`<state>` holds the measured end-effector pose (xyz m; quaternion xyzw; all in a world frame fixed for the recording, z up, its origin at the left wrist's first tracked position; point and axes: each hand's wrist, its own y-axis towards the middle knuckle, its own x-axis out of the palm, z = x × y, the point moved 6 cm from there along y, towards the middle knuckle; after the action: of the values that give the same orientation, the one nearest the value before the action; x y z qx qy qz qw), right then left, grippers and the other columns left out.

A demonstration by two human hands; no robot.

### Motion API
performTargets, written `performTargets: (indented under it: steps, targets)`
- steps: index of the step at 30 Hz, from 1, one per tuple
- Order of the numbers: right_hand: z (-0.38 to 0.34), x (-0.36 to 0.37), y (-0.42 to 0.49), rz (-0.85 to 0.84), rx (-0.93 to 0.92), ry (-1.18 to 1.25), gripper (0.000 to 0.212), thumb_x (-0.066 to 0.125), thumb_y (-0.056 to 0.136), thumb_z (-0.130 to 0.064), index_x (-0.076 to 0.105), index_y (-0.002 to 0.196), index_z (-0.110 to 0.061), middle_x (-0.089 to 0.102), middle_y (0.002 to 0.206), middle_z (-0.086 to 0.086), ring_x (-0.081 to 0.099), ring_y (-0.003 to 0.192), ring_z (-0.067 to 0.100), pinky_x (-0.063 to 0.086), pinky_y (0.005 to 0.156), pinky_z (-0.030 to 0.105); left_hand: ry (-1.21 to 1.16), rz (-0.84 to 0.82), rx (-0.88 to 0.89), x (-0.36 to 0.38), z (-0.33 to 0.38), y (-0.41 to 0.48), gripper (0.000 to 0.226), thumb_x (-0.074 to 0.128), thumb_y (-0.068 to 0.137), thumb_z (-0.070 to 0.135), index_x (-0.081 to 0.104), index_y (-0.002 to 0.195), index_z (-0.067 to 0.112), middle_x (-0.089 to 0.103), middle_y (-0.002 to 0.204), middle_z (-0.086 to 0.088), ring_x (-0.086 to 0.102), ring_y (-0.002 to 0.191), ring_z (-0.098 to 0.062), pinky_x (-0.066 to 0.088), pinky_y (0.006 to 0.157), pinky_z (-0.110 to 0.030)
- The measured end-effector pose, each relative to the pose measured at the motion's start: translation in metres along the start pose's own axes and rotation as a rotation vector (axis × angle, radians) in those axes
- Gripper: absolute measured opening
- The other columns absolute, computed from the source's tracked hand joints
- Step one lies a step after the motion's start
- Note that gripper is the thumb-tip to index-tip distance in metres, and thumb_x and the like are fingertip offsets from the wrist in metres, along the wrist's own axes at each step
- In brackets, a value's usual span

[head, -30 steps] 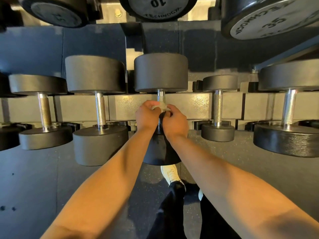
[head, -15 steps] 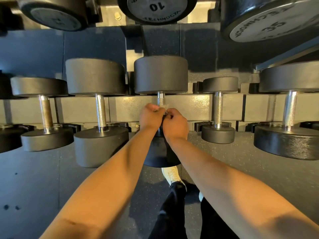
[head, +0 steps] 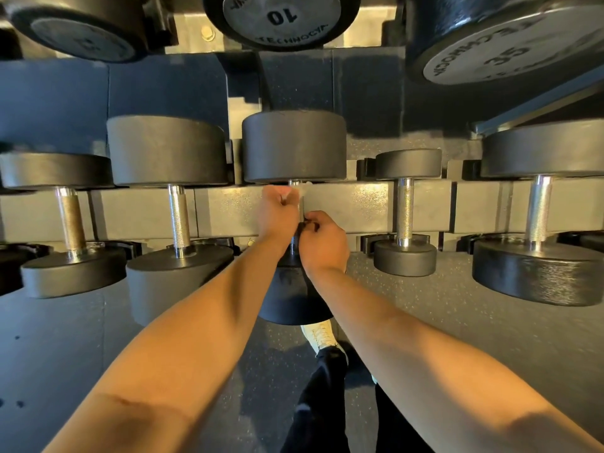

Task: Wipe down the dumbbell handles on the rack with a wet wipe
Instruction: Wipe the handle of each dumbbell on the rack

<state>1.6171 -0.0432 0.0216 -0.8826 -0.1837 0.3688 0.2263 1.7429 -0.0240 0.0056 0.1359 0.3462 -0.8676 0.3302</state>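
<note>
The middle dumbbell point(head: 294, 147) lies across the grey rack rail point(head: 356, 207), its metal handle point(head: 300, 207) mostly hidden by my hands. My left hand point(head: 277, 212) grips the far end of the handle with a white wet wipe point(head: 302, 188) bunched in its fingers, just under the far weight head. My right hand point(head: 322, 243) curls around the near end of the same handle, close to the near weight head point(head: 294, 299). Other dumbbells rest on the rail to the left point(head: 166, 152) and right point(head: 407, 165), with bare knurled handles.
An upper tier holds larger dumbbells, one marked 10 point(head: 281, 18) and one marked 35 point(head: 510, 53), overhanging the top of the view. Dark speckled rubber floor point(head: 457, 322) lies below. My shoe point(head: 318, 335) and dark trouser legs stand beneath the middle dumbbell.
My left hand has slid with the wipe up the handle toward the far weight head. My right hand stays near the lower end. A strip of bare handle now shows between them.
</note>
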Motion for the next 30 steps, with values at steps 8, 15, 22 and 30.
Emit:
performTargets:
  steps: [8,15,22,30]
  targets:
    - [0.0,0.001,0.002,0.007,0.013,0.014,0.02,0.048,0.099,-0.021,0.065,0.106,-0.026,0.069,0.095,-0.001,0.063,0.087,0.023,0.05,0.075,0.033,0.278,-0.171,-0.008,0.003,-0.018,-0.015,0.032,0.053,0.09,0.005,0.045,0.061,0.016,0.044,0.055,0.005,0.045,0.052,-0.008,0.034,0.043,-0.014]
    - [-0.001,0.001,0.002,0.036,-0.031,-0.019,0.031,0.051,0.098,-0.01,0.063,0.125,-0.019,0.056,0.129,0.002,0.062,0.104,0.022,0.054,0.087,0.037,0.411,-0.348,-0.146,0.002,-0.03,-0.03,0.008,0.057,0.095,0.021,0.055,0.099,0.015,0.062,0.087,-0.003,0.062,0.081,-0.019,0.041,0.057,-0.026]
    - [0.002,0.0,0.003,0.047,-0.045,-0.009,0.025,0.052,0.099,-0.01,0.064,0.119,-0.018,0.058,0.123,0.002,0.06,0.099,0.017,0.051,0.081,0.029,0.488,-0.301,-0.116,-0.007,-0.025,-0.037,0.011,0.056,0.093,0.006,0.057,0.097,0.016,0.061,0.094,-0.001,0.054,0.078,-0.012,0.042,0.063,-0.023]
    - [0.005,0.001,0.003,0.046,-0.036,0.051,0.021,0.051,0.098,-0.011,0.066,0.106,-0.022,0.061,0.114,-0.002,0.061,0.099,0.018,0.051,0.083,0.033,0.231,-0.029,-0.039,-0.026,-0.023,-0.062,0.014,0.059,0.099,0.02,0.06,0.113,0.017,0.062,0.095,0.005,0.061,0.082,-0.012,0.042,0.059,-0.019]
